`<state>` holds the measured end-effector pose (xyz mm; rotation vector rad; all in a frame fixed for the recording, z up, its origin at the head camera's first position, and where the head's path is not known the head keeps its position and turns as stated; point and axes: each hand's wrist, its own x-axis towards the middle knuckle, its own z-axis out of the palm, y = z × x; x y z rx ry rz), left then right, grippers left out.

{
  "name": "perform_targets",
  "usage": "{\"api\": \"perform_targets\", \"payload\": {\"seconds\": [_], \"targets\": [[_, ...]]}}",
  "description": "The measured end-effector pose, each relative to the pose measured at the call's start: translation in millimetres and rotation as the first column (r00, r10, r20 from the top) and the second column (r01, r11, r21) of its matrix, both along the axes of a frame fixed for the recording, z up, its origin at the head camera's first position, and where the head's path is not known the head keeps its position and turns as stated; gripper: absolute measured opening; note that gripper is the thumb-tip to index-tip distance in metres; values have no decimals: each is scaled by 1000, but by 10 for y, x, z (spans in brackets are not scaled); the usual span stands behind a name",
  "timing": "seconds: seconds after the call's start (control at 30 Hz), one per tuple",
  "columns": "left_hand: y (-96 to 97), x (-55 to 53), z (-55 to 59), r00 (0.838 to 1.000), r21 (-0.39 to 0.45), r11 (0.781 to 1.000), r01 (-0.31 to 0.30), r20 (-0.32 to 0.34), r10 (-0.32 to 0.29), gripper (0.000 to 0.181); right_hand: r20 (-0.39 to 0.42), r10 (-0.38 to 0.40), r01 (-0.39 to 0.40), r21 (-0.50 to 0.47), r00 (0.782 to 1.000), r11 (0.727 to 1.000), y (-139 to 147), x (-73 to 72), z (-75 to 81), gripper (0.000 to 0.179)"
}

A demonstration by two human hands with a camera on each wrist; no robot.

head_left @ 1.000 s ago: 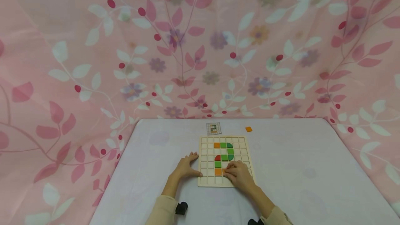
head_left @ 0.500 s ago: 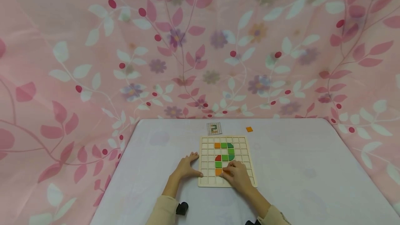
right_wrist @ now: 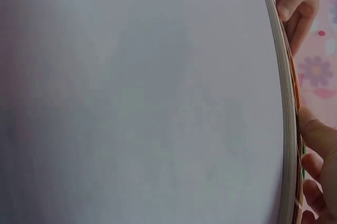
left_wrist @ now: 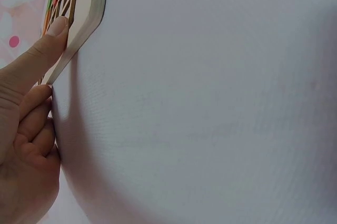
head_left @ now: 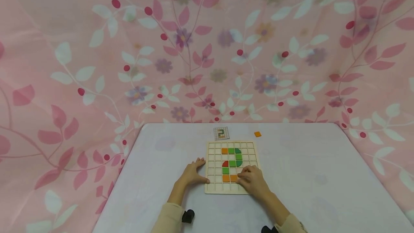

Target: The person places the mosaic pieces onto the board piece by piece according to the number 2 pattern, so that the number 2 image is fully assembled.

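Observation:
A square wooden grid board [head_left: 211, 188] lies on the table, with orange, green and red tiles forming a figure like a 2. Two orange tiles [head_left: 229, 178] sit side by side in its lower row. My left hand [head_left: 191, 174] rests at the board's left edge, thumb on the rim and the other fingers spread along the side. In the left wrist view the thumb [left_wrist: 50, 42] lies on the board's face near a corner. My right hand [head_left: 253, 182] is over the board's lower right, its bent fingertips beside the right-hand orange tile, and nothing shows between them.
A small pattern card [head_left: 221, 133] showing a gridded figure lies behind the board. To its right is a loose orange tile [head_left: 257, 134]. The white-covered table [head_left: 310, 168] meets a pink floral curtain [head_left: 207, 60] at the back.
My right hand has moved slightly to the right, uncovering the second orange tile that its fingers partly hid. My left hand stays at the board's edge.

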<state>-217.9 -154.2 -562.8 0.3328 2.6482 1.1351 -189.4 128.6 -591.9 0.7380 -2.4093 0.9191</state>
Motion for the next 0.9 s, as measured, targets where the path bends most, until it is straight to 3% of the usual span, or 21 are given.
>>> {"api": "perform_targets", "payload": {"seconds": [0.1,0.17,0.33,0.53,0.7,0.9], "targets": [[-6,-6,-16,1000,-1,1000,-4,5,4,87,70,15,-15,-10,997,1000,92,-62,20,21],[-8,-11,-25,1000,0,1000,-1,5,1,88,128,-12,17,-35,992,999,175,-161,37,20],[-1,-22,-21,1000,7,1000,-1,7,1,88,187,-178,191,-58,966,980,447,-597,67,17],[-9,-25,-13,1000,7,1000,-12,15,12,88,206,-306,302,54,929,952,684,-1066,114,29],[-16,-12,-17,1000,15,1000,-13,22,13,88,306,-338,277,227,890,934,738,-1243,240,35],[-1,-13,-20,1000,12,1000,-4,14,4,88,438,-331,158,385,836,909,731,-1383,372,42]]}}
